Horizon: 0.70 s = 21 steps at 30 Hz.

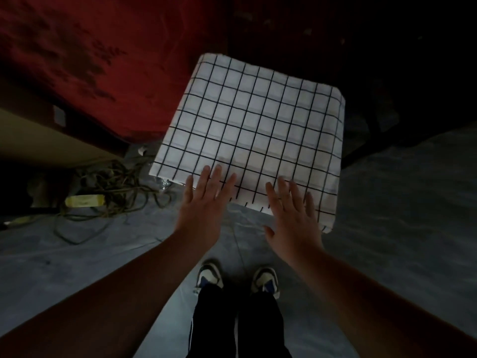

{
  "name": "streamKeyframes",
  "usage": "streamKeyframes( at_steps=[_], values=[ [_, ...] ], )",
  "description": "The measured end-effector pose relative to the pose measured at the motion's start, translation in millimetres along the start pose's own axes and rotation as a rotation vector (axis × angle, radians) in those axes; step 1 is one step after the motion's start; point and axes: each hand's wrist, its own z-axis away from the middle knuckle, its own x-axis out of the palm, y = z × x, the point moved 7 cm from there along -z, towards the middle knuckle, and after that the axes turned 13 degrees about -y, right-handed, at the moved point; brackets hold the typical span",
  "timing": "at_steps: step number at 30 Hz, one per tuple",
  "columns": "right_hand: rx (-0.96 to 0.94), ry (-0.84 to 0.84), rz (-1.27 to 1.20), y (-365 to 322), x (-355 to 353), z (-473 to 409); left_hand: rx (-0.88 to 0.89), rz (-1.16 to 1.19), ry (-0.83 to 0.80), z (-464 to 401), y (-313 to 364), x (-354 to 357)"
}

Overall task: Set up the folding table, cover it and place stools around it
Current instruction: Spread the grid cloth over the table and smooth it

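Item one: the folding table (333, 202), small and square with rounded corners, standing on the grey floor (400, 215) at twelve o'clock from the person's feet. We see almost nothing of the table itself; only its shape shows under the cover.

Item two: the cloth (247, 125), white with a black grid, spread over the whole top and hanging slightly over the near edge.

Item three: the left hand (204, 202), flat, fingers spread, its grip fully open and closed on nothing. The fingertips lie on the cloth at the near edge, towards seven o'clock of the top.

Item four: the right hand (294, 215), likewise flat and spread, grip open and empty, palm over the near edge at about five o'clock of the top. We take it to be pressing the cloth, though the dim light leaves contact uncertain.

Item five: a red fabric (103, 60), large and rumpled, at ten o'clock of the table.

Item six: a tangle of cord (116, 192) on the floor at eight o'clock, with a yellow object (84, 201) beside it.

Item seven: two shoes (209, 275), white and dark, below the hands at six o'clock, with dark trousers (237, 326) above them.
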Motion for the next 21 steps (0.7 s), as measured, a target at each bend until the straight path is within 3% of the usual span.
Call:
streamKeyframes(
  at_steps=[5, 12, 18, 21],
  values=[
    [0.046, 0.005, 0.001, 8, 8, -24, 0.034, -0.097, -0.024, -30, -14, 16],
    [0.025, -0.040, -0.006, 7, -4, -20, 0.093, -0.061, -0.081, -30, -15, 5],
    [0.046, -0.040, -0.057, -11, -61, 16, 0.092, 0.056, -0.063, 2, -28, -61],
    [0.056, -0.005, -0.070, -25, -109, 51, 0.110, 0.106, 0.043, 34, -37, -108]
  ],
)
